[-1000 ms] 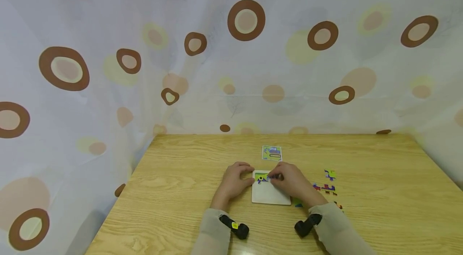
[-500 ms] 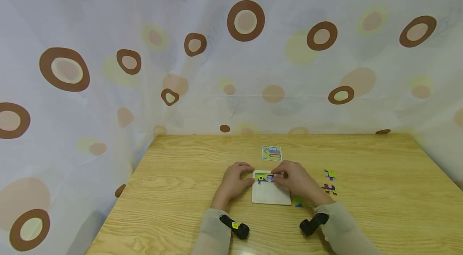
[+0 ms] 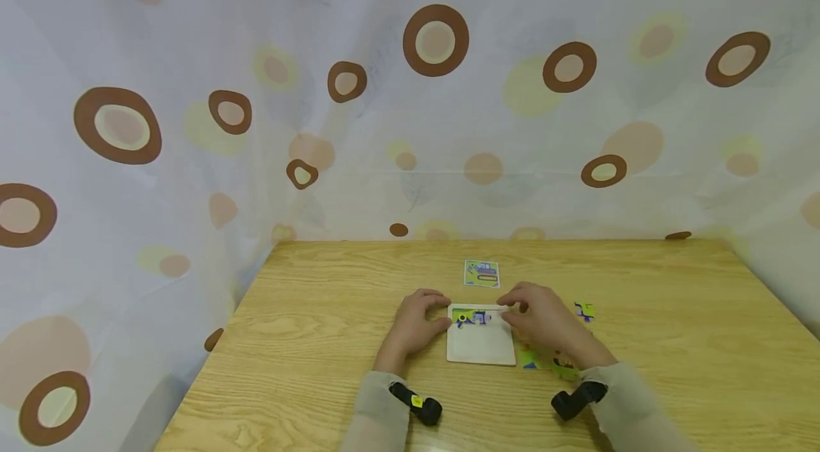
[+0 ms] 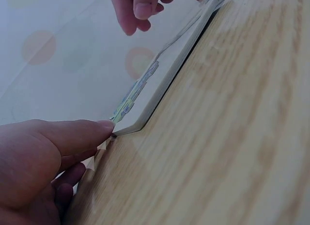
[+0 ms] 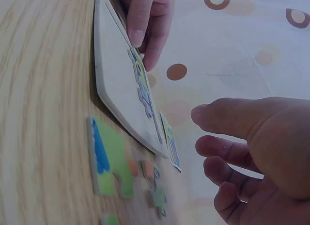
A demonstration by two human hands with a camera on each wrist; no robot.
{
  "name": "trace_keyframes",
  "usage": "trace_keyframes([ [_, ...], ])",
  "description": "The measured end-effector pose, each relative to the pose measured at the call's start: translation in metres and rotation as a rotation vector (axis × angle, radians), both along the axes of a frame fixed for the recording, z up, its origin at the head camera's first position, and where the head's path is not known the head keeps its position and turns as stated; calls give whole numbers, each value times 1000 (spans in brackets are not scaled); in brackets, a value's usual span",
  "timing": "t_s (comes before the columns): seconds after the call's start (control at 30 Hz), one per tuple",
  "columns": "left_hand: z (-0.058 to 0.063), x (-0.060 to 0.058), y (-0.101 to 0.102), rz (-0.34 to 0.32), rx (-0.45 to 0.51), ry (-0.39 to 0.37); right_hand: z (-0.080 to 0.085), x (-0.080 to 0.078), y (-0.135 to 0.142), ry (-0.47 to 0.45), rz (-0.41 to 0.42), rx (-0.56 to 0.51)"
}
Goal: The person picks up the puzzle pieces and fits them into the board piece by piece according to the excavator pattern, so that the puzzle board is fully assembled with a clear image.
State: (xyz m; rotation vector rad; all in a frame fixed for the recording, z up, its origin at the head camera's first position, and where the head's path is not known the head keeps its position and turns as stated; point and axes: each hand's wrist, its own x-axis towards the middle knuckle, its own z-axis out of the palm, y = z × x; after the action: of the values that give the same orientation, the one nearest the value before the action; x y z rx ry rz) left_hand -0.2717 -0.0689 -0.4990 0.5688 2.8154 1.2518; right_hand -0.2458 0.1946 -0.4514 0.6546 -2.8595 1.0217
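They look to be filling the top of the square white tray [image 3: 482, 349] on the bench [image 3: 320, 331]: joined green-and-purple puzzle pieces [image 3: 472, 317] sit top-left. The left hand [image 3: 413, 322] holds the tray's left edge, thumb against fingers; the right hand [image 3: 541, 311] hangs over its upper right corner, fingers parted, holding nothing. Next probably calls for the right-lying loose green piece with blue corner [image 5: 116, 157] or a neighbour.

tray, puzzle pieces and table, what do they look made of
Tray: perhaps painted wood or plastic, plain off-white with smooth edges. Puzzle pieces: likely thick card or thin wood, with printed faces and visible edge thickness. Table: wood or wood-look laminate, showing grain.
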Motion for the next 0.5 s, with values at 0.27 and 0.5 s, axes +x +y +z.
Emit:
trace_keyframes([
  [0.27, 0, 0, 0, 4, -2, 0, 5, 1, 17, 70, 3, 1],
  [0.5, 0, 0, 1, 5, -4, 1, 10, 5, 31, 63, -11, -16],
])
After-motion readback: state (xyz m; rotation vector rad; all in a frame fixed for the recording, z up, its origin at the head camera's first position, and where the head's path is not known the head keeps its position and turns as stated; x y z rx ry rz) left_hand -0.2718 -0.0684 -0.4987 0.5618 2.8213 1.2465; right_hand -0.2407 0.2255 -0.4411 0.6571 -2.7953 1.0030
